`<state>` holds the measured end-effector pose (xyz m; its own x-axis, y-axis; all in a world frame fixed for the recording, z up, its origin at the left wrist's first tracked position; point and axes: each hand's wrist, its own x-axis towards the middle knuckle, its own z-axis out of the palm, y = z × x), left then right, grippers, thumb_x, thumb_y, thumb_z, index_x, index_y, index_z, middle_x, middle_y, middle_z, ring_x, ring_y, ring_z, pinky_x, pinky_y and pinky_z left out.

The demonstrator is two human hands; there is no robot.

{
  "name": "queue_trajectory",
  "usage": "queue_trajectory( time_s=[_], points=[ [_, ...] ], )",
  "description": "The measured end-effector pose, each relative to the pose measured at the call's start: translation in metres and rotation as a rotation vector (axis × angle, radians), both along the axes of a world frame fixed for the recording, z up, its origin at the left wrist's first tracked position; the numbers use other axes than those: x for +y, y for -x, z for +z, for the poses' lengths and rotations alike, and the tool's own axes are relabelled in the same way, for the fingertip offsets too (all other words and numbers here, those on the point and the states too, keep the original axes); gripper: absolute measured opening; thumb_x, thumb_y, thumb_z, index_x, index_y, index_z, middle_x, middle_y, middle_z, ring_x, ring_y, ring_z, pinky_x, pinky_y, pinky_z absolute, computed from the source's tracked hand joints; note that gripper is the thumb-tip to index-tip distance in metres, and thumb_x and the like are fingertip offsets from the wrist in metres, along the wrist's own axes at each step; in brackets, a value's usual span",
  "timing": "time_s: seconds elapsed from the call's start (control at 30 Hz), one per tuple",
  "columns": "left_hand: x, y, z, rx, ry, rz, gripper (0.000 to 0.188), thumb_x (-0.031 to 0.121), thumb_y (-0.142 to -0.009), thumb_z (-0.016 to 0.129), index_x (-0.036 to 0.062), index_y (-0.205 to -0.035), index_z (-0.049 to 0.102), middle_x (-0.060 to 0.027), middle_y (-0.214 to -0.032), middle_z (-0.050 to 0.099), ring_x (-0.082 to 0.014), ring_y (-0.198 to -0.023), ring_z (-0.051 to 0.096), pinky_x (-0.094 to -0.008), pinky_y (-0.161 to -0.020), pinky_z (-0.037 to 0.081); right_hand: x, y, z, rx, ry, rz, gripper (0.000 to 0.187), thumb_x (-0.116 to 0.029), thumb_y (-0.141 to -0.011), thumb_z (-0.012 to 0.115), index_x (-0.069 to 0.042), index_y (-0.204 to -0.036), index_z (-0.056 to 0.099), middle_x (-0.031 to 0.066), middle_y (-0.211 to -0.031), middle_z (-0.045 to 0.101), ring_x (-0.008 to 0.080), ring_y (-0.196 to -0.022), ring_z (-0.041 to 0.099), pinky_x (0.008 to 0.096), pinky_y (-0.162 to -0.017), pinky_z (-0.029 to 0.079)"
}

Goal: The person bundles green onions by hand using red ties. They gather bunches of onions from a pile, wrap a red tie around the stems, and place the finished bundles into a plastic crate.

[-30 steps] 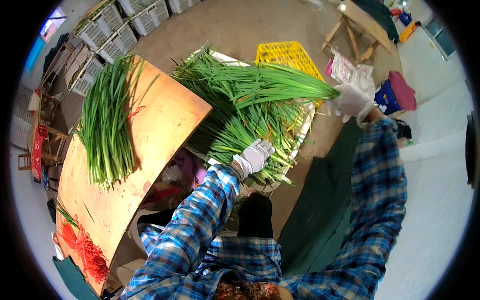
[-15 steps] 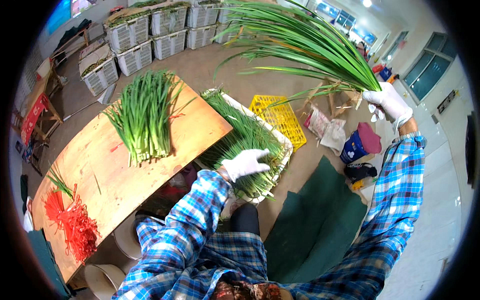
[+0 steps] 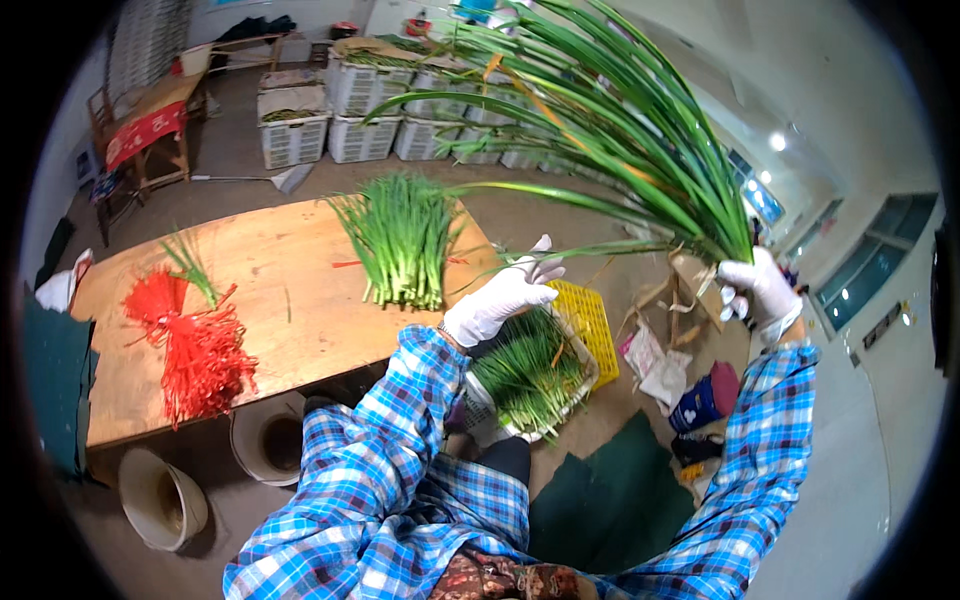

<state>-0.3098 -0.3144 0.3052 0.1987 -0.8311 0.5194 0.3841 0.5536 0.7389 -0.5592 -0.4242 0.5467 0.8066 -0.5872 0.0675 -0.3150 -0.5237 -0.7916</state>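
My right hand (image 3: 757, 292), in a white glove, grips the base of a large bunch of long green leaves (image 3: 600, 120) and holds it high, the leaves fanning up and to the left. My left hand (image 3: 503, 297), also gloved, has its fingers spread and touches a few drooping leaf tips near the wooden table's (image 3: 280, 310) right edge. A pile of green stalks (image 3: 400, 240) lies on the table. More green stalks fill a white crate (image 3: 530, 375) on the floor below my left hand.
A heap of red ties (image 3: 195, 345) lies at the table's left. A yellow crate (image 3: 590, 315) sits on the floor, with buckets (image 3: 165, 495) under the table, white crates of greens (image 3: 350, 95) at the back and a dark green cloth (image 3: 610, 505) near my legs.
My right hand has lifted the green bunch out of the floor crate and raised it high. My left hand rose from the crate toward the leaf tips. My head turned toward the table.
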Motion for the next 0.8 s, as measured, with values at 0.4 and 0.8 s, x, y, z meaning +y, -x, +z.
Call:
queue_trajectory(
  time_s=[0.4,0.8],
  points=[
    [0.114,-0.027,0.027,0.445,0.398,0.214,0.028,0.016,-0.085,0.057,0.0007,-0.108,0.052,-0.0093,-0.108,0.058,-0.0224,-0.096,0.057,-0.0359,-0.09,0.044,0.065,-0.075,-0.046,0.157,-0.231,0.34,0.02,-0.014,-0.075,0.065,0.0,-0.085,0.055,0.0117,-0.062,0.059,0.0183,-0.046,0.058,0.0246,-0.038,0.046],
    [0.194,-0.058,-0.004,0.458,0.429,0.386,0.02,0.008,-0.085,0.056,0.0016,-0.103,0.052,-0.0058,-0.101,0.058,-0.0144,-0.093,0.057,-0.0243,-0.082,0.049,0.104,-0.132,-0.084,0.316,-0.284,0.599,0.023,-0.019,-0.075,0.066,0.0,-0.081,0.056,0.0098,-0.062,0.059,0.015,-0.044,0.055,0.0212,-0.036,0.038]
  ],
)
